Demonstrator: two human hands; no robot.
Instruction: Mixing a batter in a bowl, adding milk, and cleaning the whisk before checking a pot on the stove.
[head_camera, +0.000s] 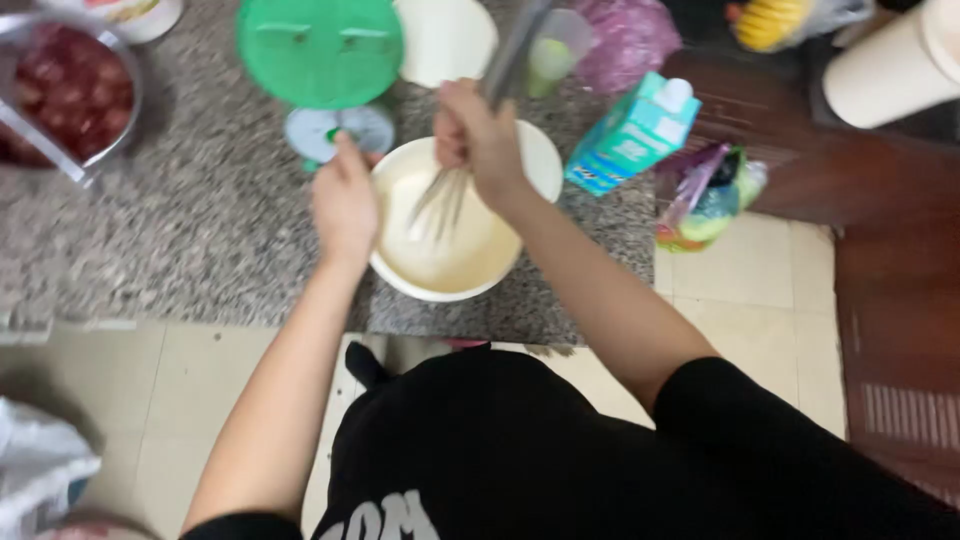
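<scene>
Bowl (455, 225), white and holding pale batter, sits near the granite counter (200, 220) edge, where the left hand (345, 205) clasps its rim, apparently to steady it, while the right hand (480, 140), fingers closed around a whisk (440, 200), keeps the wires in the batter.

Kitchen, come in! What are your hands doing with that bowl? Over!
Left hand steadying white bowl rim. Right hand gripping whisk, tines in pale batter. Carton close right, not blocking.
</scene>
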